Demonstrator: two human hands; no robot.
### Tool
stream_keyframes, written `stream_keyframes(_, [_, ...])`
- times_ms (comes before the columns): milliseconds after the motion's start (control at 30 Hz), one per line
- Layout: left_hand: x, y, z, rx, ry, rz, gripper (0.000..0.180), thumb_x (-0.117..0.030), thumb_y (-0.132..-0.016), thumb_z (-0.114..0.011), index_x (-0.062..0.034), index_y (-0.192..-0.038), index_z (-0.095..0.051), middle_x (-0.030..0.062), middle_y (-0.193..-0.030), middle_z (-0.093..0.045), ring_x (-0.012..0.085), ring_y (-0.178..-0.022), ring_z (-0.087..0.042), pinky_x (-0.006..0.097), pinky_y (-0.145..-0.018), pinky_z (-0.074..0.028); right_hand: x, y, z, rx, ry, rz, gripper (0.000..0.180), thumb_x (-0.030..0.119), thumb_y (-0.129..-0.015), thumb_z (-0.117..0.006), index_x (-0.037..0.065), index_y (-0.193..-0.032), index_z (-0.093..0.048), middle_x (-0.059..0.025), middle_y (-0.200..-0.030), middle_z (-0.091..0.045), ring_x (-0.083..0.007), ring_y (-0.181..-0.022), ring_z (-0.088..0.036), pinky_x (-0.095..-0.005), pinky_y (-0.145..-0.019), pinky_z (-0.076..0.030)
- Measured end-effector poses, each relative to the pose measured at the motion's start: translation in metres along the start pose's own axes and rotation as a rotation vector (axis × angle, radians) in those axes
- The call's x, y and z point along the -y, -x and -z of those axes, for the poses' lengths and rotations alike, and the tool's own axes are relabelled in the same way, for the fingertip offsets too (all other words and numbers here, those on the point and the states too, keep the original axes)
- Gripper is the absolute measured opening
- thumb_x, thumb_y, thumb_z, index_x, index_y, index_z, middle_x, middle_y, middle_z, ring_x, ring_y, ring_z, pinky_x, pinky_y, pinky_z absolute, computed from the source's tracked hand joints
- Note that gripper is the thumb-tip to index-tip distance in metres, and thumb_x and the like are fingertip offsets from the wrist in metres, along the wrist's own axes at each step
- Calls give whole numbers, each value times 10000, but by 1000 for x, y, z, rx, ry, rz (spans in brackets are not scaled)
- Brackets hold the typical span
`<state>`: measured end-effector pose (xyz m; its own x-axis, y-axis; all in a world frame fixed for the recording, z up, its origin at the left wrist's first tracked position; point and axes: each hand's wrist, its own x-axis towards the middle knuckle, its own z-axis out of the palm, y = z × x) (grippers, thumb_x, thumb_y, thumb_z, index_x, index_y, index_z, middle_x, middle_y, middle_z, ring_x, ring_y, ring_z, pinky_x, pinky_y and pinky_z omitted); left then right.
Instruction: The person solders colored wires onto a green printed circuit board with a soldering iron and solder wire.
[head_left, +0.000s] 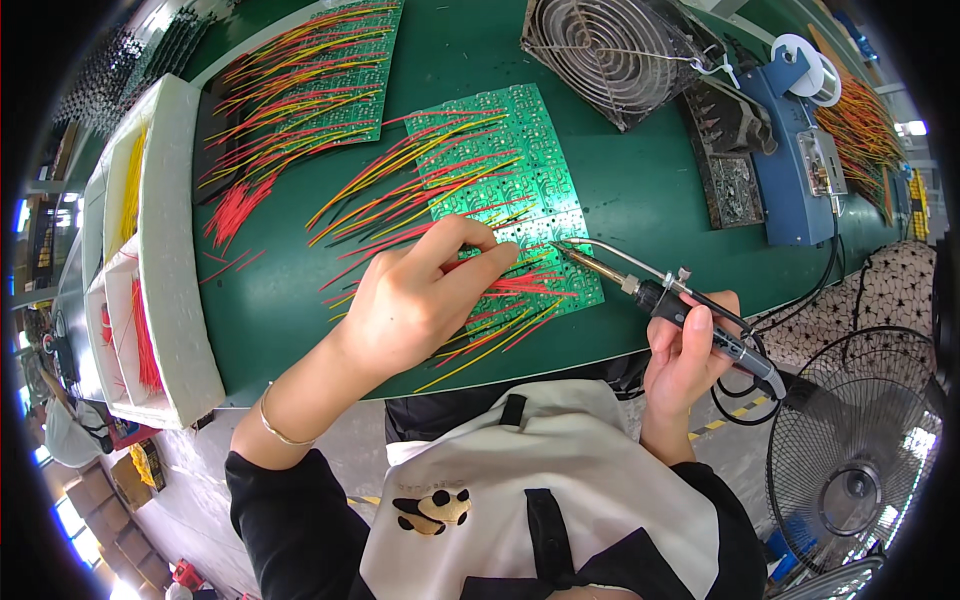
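The left hand [405, 300] was over the low part of a green circuit board [545, 195], thumb and first finger close together. I could not tell if they pinched a wire. The right hand [678, 368] held a soldering iron [655, 300], its tip right by the board. A thin metal tube [628, 258] ran beside the iron. Red, yellow and black wires [385, 185] stuck out past the board's left side. The board lay on a green counter [660, 205]. Farther left were another wired board [370, 115] and a white foam box [180, 300]. Farther right stood a blue machine [785, 165] with a white reel [822, 80].
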<state>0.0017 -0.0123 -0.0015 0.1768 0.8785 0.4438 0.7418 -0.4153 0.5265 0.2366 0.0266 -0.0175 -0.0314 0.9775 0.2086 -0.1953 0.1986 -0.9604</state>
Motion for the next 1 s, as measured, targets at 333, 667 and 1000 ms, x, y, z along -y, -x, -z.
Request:
stream_keyframes(333, [0,1,0,-7,-9,-12,402,142,-539,-595,8,-916,-632,87,-860,-541,116,-495,-422,246,-438,-362,0,-1,-2,-56,-2,28,228,254,-907,-413,31,-891,-455,11,-485,-363,-43,-373,-232,-189,-363,-193])
stream_keyframes(667, [-1,1,0,13,-39,21,354,128,-568,-608,11,-902,-622,93,-842,-537,173,-611,-558,271,-515,-462,0,-2,2,-58,-64,26,239,249,-872,-503,13,-871,-461,-28,-477,-420,-68,-365,-332,-199,-346,-246])
stream_keyframes(1000, [-10,-5,9,45,-161,39,342,51,-645,-632,-33,-976,-604,73,-855,-548,202,-627,-582,301,-513,-482,0,-1,2,-35,-42,88,223,244,-901,-426,25,-889,-467,6,-484,-367,-46,-369,-256,-194,-365,-203])
